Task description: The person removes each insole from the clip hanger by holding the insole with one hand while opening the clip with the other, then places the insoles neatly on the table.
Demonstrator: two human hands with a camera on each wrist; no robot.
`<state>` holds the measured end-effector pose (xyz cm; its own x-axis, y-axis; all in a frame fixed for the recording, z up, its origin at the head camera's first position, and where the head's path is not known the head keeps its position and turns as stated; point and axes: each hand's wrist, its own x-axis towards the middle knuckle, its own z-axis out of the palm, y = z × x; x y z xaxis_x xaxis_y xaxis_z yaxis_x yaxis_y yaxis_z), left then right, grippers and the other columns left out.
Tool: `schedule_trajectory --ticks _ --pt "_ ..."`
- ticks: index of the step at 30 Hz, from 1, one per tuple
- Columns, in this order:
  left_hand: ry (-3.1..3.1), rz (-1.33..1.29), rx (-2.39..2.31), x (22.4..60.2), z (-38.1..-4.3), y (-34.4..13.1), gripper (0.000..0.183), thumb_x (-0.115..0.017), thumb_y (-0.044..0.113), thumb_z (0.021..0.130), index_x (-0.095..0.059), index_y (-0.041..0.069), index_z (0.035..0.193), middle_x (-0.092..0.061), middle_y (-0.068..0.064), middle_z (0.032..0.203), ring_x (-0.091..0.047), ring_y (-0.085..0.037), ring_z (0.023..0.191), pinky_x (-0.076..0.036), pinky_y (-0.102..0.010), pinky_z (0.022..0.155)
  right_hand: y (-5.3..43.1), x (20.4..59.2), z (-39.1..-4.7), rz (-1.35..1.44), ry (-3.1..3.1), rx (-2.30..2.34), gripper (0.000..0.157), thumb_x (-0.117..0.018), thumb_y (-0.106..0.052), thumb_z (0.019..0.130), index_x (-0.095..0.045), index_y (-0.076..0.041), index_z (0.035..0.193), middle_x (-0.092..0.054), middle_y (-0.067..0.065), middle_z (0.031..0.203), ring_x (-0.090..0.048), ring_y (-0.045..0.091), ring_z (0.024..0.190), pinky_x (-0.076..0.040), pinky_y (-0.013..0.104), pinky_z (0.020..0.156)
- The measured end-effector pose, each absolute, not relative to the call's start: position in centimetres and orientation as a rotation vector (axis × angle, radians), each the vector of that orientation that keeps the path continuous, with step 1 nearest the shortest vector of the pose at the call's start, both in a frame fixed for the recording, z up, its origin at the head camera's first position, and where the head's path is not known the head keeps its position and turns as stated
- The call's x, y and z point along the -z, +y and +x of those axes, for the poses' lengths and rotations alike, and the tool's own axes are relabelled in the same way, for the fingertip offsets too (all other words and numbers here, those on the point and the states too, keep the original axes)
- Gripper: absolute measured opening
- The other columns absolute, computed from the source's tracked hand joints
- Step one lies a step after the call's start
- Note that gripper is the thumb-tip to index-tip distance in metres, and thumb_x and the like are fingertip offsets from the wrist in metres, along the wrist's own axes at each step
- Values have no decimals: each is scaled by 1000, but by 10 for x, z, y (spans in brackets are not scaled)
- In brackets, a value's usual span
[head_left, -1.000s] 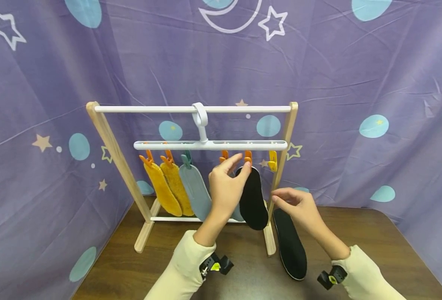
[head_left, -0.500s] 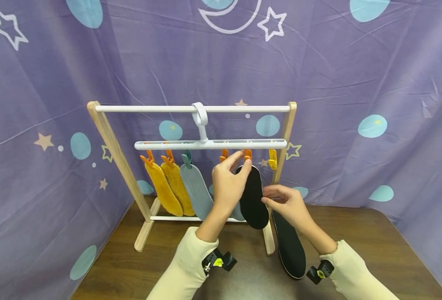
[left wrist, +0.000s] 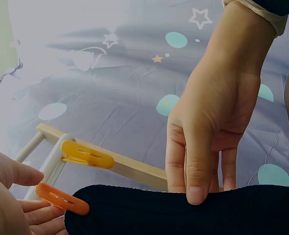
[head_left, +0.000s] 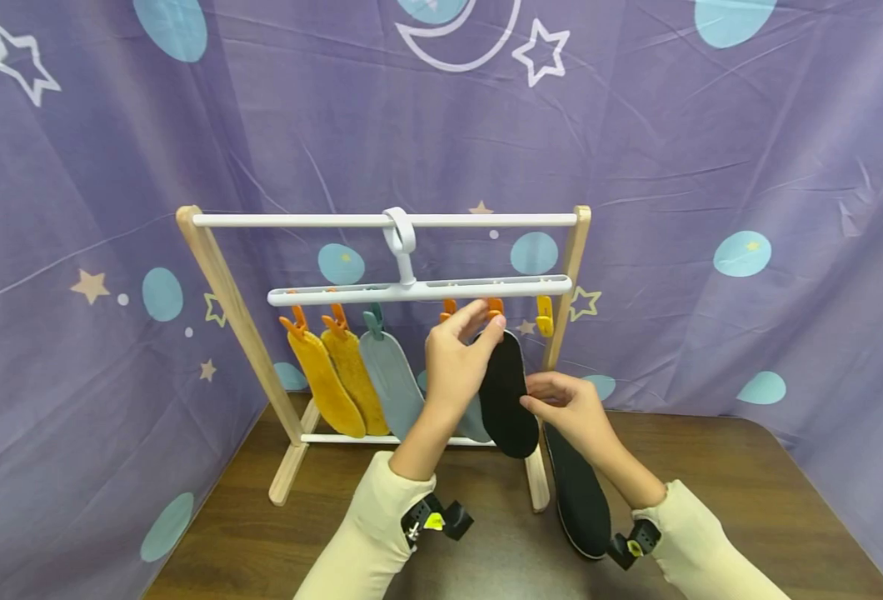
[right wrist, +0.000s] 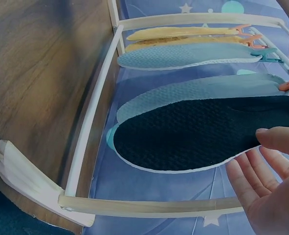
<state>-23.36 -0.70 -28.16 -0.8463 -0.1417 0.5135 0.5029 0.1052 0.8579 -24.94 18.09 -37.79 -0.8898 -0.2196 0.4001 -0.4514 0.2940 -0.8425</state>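
A black insole hangs upright from an orange clothespin on the white hanger. My right hand pinches the insole's right edge, thumb in front and fingers behind, clear in the right wrist view. At the insole's top is my left hand, its thumb apart from its fingers around the clothespin; in the left wrist view those fingers pass behind it. A grey-blue insole hangs just left, partly hidden by my left hand. Another black insole lies on the table, below my right hand.
Two yellow insoles and a grey-blue insole hang from clothespins at the left. A yellow clothespin hangs at the hanger's right end. The wooden rack stands on the brown table, before a purple curtain.
My right hand has moved left and now pinches the hanging black insole's edge. My left hand has barely moved. The hanger has tilted slightly, left end lower.
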Motion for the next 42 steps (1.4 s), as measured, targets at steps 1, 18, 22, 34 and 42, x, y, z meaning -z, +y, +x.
schedule_trajectory --ticks 1,18,22,34,42 --pt "-1918 -349 1797 281 -234 -7 35 -73 10 92 -69 -6 123 -74 -21 117 -72 -31 111 -57 -43 98 181 378 -249 622 -2348 -1642 22 -78 -11 91 -74 -2 111 -77 16 103 -72 5 92 -58 21 82" --pt "-1945 -344 1767 282 -236 -8 35 -69 12 96 -68 -8 124 -75 -22 113 -74 -33 105 -59 -41 95 174 382 -249 626 -2343 -1659 20 -78 -8 90 -75 1 107 -78 17 98 -72 8 87 -58 24 83" --pt "-1927 -353 1780 283 -237 -8 33 -69 10 96 -68 -10 123 -74 -24 112 -74 -35 106 -59 -43 96 172 384 -250 632 -2339 -1671 19 -78 -7 89 -75 2 106 -78 18 95 -71 6 84 -57 21 82" --pt "-1905 -337 1833 285 -239 -10 30 -70 8 95 -69 -10 119 -75 -25 110 -74 -36 102 -61 -41 92 168 387 -250 635 -2342 -1676 17 -77 -7 89 -76 1 105 -78 17 94 -71 5 83 -58 21 76" --pt "-1914 -312 1872 287 -240 -13 30 -71 9 95 -70 -8 119 -75 -24 111 -74 -34 103 -61 -38 92 165 388 -249 643 -2322 -1767 17 -77 -4 88 -75 4 104 -77 20 96 -72 4 83 -59 21 76"
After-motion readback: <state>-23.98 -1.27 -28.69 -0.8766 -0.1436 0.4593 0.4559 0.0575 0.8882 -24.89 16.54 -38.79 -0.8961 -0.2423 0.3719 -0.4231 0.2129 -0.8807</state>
